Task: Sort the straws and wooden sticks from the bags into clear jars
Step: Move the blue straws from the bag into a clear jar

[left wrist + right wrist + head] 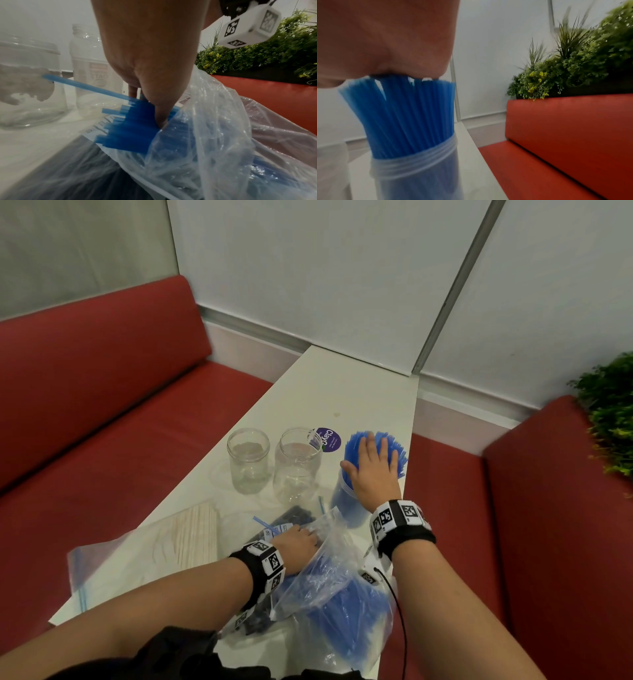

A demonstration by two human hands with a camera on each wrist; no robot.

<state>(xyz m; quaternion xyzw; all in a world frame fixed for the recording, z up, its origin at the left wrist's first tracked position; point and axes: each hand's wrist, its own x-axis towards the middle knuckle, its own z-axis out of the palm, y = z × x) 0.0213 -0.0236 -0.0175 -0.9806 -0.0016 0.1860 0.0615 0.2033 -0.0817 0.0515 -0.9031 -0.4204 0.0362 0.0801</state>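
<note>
A clear jar [342,505] [412,169] near the table's right edge is packed with upright blue straws [394,453] [406,115]. My right hand [371,465] [393,70] lies flat on their tops with its fingers straight. My left hand [299,541] [150,111] reaches into the mouth of a clear plastic bag [329,577] [214,135] and pinches a bunch of blue straws [130,129] there. Two empty clear jars [248,460] [297,465] stand side by side to the left. Wooden sticks [197,534] lie in a flat zip bag at the left.
A bag of dark straws [291,517] lies under my left forearm. A round purple label [328,440] sits behind the jars. Red benches [548,525] flank the narrow white table [342,392]. Green plants [609,419] stand at the far right.
</note>
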